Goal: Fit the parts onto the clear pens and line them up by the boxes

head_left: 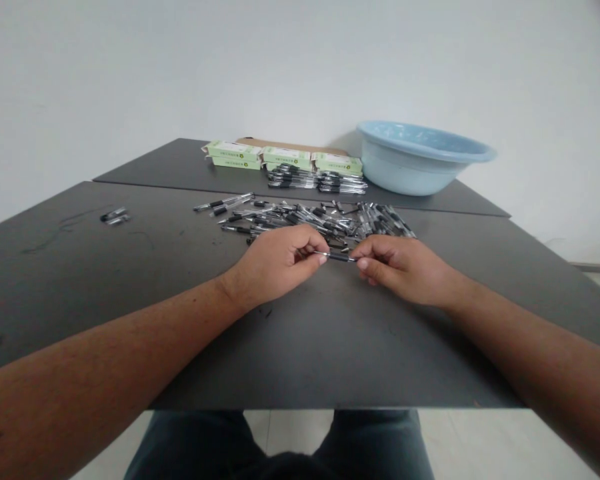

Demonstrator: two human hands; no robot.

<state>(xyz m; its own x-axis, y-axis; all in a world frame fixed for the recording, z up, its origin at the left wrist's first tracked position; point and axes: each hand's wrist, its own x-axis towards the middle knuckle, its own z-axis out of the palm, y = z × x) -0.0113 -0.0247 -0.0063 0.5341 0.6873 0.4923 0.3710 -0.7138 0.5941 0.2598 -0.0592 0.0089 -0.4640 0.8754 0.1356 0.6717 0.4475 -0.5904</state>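
Note:
A pen point(339, 257) with a black grip spans the gap between my two hands, lying roughly level above the dark table point(300, 347). My left hand point(285, 260) pinches its left end between thumb and fingers. At the other end, the thumb and fingertips of my right hand point(400, 267) close on the pen. Both ends are partly covered by fingertips. Just beyond my hands lies a loose heap of pens and pen parts point(300, 217), some of it hidden behind the left hand.
Behind the heap, neat stacks of pens point(343, 183) lie before green and white boxes point(285, 158). A light blue basin point(415, 167) stands at the back right. Several small clear pen parts point(115, 216) lie at the left. The wall point(280, 67) rises behind the table.

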